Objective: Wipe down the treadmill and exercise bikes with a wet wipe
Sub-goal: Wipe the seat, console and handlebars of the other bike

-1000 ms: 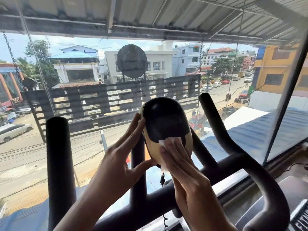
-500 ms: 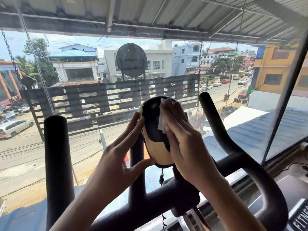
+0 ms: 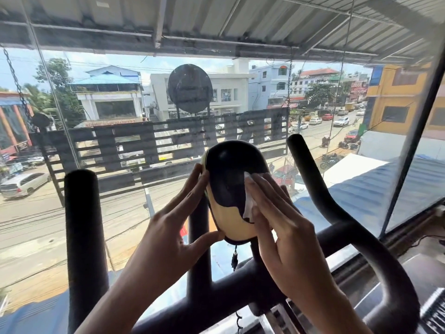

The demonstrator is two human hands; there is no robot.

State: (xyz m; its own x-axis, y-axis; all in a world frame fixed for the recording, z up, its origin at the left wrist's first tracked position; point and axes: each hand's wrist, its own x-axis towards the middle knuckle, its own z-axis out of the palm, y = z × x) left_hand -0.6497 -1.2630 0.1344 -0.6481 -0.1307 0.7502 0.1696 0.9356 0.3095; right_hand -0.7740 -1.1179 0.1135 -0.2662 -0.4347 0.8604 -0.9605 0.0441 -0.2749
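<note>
Console: the exercise bike's egg-shaped console (image 3: 228, 179) stands upright with its long axis vertical. Its face is turned toward the camera, black on the upper part and cream on the lower.
Wet wipe: the white wet wipe (image 3: 249, 197) lies flat on the console's right half, where black meets cream. The strip that shows runs top to bottom.
Left hand: the left hand (image 3: 173, 227) is at the console's left edge. Its fingers (image 3: 192, 189) are straight and spread with their tips on the rim, and the thumb is propped under the lower-left curve. Nothing is clasped.
Right hand: the right hand (image 3: 289, 237) points upward. Its fingers (image 3: 267, 189) are straight and close together, pressing the wipe onto the console, not curled round it.
Handlebars: the left grip (image 3: 83, 225) stands upright, well left of the console. The right bar (image 3: 337, 213) curves up to the console's right. The crossbar (image 3: 240, 285) runs below the console.
Behind the console: window glass (image 3: 361, 116), with a street and buildings beyond.
Hidden: the right hand covers most of the wipe and the console's right rim.
Partly seen: a post (image 3: 199, 237) shows behind the console's lower left, and a thin cable (image 3: 234, 259) dangles beneath the console.
Cut off: a dark panel with white lettering (image 3: 433, 309), far below and right of the console, is cropped by the frame and unreadable.
</note>
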